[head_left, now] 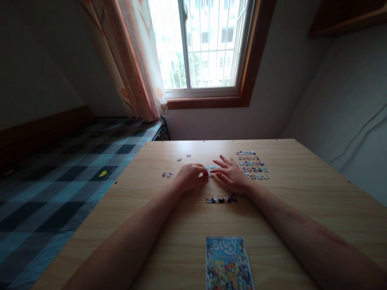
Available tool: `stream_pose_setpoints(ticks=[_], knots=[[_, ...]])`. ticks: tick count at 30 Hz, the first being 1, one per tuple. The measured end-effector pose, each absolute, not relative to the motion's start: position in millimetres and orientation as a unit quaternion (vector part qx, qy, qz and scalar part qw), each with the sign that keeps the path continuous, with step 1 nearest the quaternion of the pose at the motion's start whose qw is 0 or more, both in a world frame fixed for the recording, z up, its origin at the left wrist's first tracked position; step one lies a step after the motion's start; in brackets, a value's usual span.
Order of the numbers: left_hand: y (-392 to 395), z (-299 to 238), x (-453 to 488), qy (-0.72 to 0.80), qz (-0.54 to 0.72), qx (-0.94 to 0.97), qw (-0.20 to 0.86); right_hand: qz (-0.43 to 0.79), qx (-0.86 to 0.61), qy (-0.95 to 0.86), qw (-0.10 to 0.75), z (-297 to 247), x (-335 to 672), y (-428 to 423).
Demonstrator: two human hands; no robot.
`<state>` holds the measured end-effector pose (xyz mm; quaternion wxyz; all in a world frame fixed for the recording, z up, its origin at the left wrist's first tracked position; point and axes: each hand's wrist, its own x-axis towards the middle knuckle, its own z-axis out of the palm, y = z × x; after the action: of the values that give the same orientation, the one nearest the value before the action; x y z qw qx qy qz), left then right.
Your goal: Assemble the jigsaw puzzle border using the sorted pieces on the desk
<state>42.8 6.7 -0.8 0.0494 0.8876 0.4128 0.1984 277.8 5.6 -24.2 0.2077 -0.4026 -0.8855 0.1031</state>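
My left hand [193, 176] is closed, thumb and forefinger pinched on a small jigsaw puzzle piece [209, 175] at the left edge of a partly joined puzzle section [213, 167]. My right hand [231, 174] has its fingers spread, lying over the right side of that section and hiding part of it. Nearer to me is a joined puzzle strip [220, 200], dark and pale, with some pieces by its right end under my right wrist. Rows of loose puzzle pieces [251, 164] lie to the right of my right hand.
A few loose pieces [167, 175] lie left of my left hand, with others [184, 157] farther back. A colourful picture card [229, 264] marked "Bluey" rests at the front of the wooden table [169, 249]. A bed [90, 161] with a checked cover adjoins on the left.
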Motion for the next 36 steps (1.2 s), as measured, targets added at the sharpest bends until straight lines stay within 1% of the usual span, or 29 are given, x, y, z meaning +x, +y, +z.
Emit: stream_pose_setpoints(ticks=[7, 12, 25, 32, 36], knots=[[18.5, -4.9, 32.1, 0.460, 0.282, 0.829, 0.149, 0.103, -0.429, -0.850, 0.287, -26.8, 278.4, 6.7], [21.1, -6.8, 31.1, 0.471, 0.300, 0.813, 0.163, 0.107, -0.411, -0.857, 0.293, -28.4, 279.7, 8.5], [17.7, -7.8, 36.4, 0.455, 0.276, 0.839, 0.116, 0.106, -0.408, -0.871, 0.251, -28.4, 280.7, 9.5], [15.3, -6.3, 38.7, 0.468, 0.258, 0.839, 0.096, 0.094, -0.413, -0.865, 0.268, -27.9, 278.6, 7.8], [12.2, -7.7, 43.8, 0.487, 0.240, 0.838, 0.058, 0.073, -0.423, -0.853, 0.297, -29.4, 279.7, 7.6]])
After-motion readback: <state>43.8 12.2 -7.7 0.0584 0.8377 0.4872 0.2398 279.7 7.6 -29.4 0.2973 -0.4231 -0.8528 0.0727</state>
